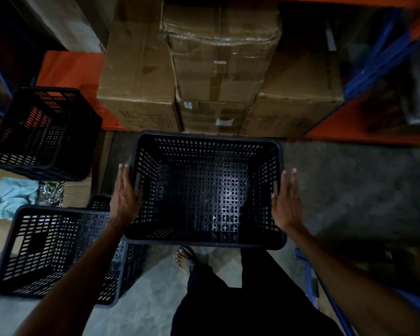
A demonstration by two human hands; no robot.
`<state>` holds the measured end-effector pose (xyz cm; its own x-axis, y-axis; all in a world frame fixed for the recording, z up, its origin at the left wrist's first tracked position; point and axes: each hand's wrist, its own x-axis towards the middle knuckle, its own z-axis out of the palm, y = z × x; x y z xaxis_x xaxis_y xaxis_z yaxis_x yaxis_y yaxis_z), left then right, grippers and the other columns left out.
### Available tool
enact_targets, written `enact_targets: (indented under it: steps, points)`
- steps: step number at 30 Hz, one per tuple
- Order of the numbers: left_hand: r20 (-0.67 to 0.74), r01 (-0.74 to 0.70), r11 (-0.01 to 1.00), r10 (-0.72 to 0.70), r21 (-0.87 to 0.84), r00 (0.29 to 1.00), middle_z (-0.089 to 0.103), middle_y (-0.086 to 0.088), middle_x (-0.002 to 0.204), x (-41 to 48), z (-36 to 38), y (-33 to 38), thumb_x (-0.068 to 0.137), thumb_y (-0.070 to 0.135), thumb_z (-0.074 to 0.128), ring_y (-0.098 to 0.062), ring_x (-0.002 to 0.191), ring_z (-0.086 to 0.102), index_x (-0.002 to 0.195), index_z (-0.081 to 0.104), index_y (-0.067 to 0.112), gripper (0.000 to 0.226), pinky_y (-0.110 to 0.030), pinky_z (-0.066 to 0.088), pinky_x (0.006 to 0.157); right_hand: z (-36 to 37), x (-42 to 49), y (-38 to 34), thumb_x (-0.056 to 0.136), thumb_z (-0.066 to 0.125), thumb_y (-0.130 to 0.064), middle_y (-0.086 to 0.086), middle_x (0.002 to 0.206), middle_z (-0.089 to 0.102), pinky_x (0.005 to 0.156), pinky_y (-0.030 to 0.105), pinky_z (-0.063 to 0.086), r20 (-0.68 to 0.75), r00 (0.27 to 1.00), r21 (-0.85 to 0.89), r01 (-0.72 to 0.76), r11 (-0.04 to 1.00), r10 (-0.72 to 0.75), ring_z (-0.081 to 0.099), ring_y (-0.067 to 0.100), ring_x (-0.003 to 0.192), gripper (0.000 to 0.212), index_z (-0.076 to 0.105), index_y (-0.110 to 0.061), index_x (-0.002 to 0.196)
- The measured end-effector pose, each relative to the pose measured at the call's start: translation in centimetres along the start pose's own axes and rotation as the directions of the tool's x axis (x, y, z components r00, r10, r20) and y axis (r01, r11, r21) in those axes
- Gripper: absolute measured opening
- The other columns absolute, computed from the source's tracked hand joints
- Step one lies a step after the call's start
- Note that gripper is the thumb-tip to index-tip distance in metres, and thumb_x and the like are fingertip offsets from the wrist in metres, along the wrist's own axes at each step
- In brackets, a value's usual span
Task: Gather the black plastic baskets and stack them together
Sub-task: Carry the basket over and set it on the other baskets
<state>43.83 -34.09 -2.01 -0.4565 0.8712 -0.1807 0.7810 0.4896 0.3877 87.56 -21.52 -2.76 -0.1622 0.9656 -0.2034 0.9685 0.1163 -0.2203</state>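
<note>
Basket (205,151) at mid-frame, mouth up, nothing inside, pressed between both palms. Left hand (125,197) flat on its left wall, fingers straight, unclenched, thumb at rim. Right hand (286,202) flat on right wall, fingers likewise straight. I see second basket (46,251) at lower left on floor (349,190), tilted, partly under left forearm. Third basket (41,132) at upper left, tipped. Boxes (204,69) stacked at top centre. Blue cloth (7,200) at left edge. Sandalled foot (186,259) below basket.
</note>
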Motion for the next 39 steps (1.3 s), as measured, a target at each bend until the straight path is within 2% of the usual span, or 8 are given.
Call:
enact_targets:
  steps: [5, 13, 17, 20, 26, 32, 35, 39]
  points:
    - [0.076, -0.181, 0.958, 0.169, 0.223, 0.983, -0.010, -0.013, 0.163, -0.3, 0.8, -0.7, 0.084, 0.026, 0.046, -0.027, 0.152, -0.006, 0.154, -0.004, 0.008, 0.088, -0.049, 0.016, 0.122, 0.9, 0.1, -0.2, 0.097, 0.047, -0.016, 0.013, 0.163, -0.014, 0.108, 0.042, 0.043, 0.009, 0.999, 0.008, 0.051, 0.999, -0.051, 0.016, 0.034, 0.150, 0.078, -0.004, -0.003, 0.155]
    - [0.045, -0.245, 0.966, 0.242, 0.085, 0.969, -0.008, -0.014, 0.163, 1.1, 2.4, -2.4, 0.084, 0.027, 0.047, -0.032, 0.152, -0.007, 0.154, 0.003, 0.009, 0.085, -0.052, 0.012, 0.122, 2.3, 1.1, 0.4, 0.100, 0.037, -0.016, 0.010, 0.165, -0.008, 0.116, 0.041, 0.035, -0.004, 0.998, -0.004, 0.058, 0.998, -0.058, 0.001, 0.026, 0.153, 0.068, 0.000, -0.005, 0.155]
    - [0.033, -0.273, 0.960, 0.272, 0.066, 0.962, -0.003, -0.016, 0.163, 1.5, 2.5, -2.6, 0.089, 0.033, 0.039, -0.036, 0.151, -0.004, 0.154, 0.007, 0.006, 0.077, -0.051, 0.012, 0.122, 2.8, 1.5, 0.6, 0.100, 0.038, -0.025, 0.008, 0.165, -0.007, 0.087, 0.035, 0.057, 0.041, 0.998, -0.073, 0.045, 0.996, -0.042, 0.020, 0.026, 0.150, 0.065, 0.006, -0.012, 0.156]
    - [0.027, -0.274, 0.957, 0.273, 0.099, 0.962, -0.004, -0.015, 0.163, 1.2, 2.7, -2.8, 0.088, 0.032, 0.039, -0.034, 0.151, -0.004, 0.154, 0.007, 0.007, 0.077, -0.051, 0.013, 0.122, 2.9, 1.3, 0.3, 0.100, 0.037, -0.031, 0.007, 0.165, -0.007, 0.066, 0.030, 0.059, 0.039, 0.999, -0.110, 0.016, 0.994, -0.012, 0.027, 0.023, 0.147, 0.066, 0.007, -0.015, 0.157]
    - [0.085, -0.228, 0.947, 0.214, 0.226, 0.973, -0.007, -0.011, 0.164, 0.8, 2.0, -1.7, 0.081, 0.035, 0.054, -0.030, 0.152, -0.004, 0.155, 0.004, 0.010, 0.092, -0.050, 0.018, 0.121, 1.9, 0.7, 0.1, 0.100, 0.034, -0.034, 0.005, 0.165, -0.009, 0.096, 0.037, 0.050, -0.016, 0.997, -0.117, 0.072, 0.991, -0.074, 0.020, 0.028, 0.149, 0.067, 0.004, -0.011, 0.156]
    - [0.233, -0.163, 0.961, 0.110, 0.224, 0.966, -0.007, -0.014, 0.163, -1.8, -2.4, 0.9, 0.085, 0.032, 0.057, -0.034, 0.151, -0.001, 0.155, 0.006, 0.010, 0.089, -0.047, 0.017, 0.122, -0.7, -1.5, -2.1, 0.097, 0.045, -0.033, 0.019, 0.163, -0.002, 0.122, 0.048, 0.016, -0.007, 0.989, -0.231, 0.141, 0.963, -0.147, 0.000, 0.035, 0.152, 0.076, 0.008, 0.001, 0.154]
    - [0.169, -0.048, 0.985, 0.019, 0.168, 0.985, 0.009, -0.014, 0.163, -5.7, -5.2, 1.6, 0.087, 0.028, 0.055, -0.029, 0.152, 0.008, 0.153, 0.018, 0.010, 0.077, -0.041, 0.019, 0.122, -1.6, -4.6, -6.1, 0.100, 0.041, -0.033, 0.018, 0.163, 0.002, 0.124, 0.045, 0.012, 0.000, 0.952, -0.186, 0.300, 0.936, -0.306, 0.000, 0.032, 0.152, 0.069, 0.012, 0.001, 0.154]
    - [0.025, 0.170, 0.985, -0.170, 0.008, 0.985, 0.022, -0.015, 0.160, -14.7, -7.4, 0.4, 0.087, 0.023, 0.057, -0.029, 0.150, 0.018, 0.147, 0.033, 0.008, 0.066, -0.035, 0.024, 0.120, -1.7, -9.2, -14.3, 0.103, 0.030, -0.037, 0.009, 0.165, -0.001, 0.123, 0.038, 0.019, 0.049, 0.820, -0.024, 0.572, 0.820, -0.570, -0.006, 0.024, 0.153, 0.065, 0.009, -0.005, 0.155]
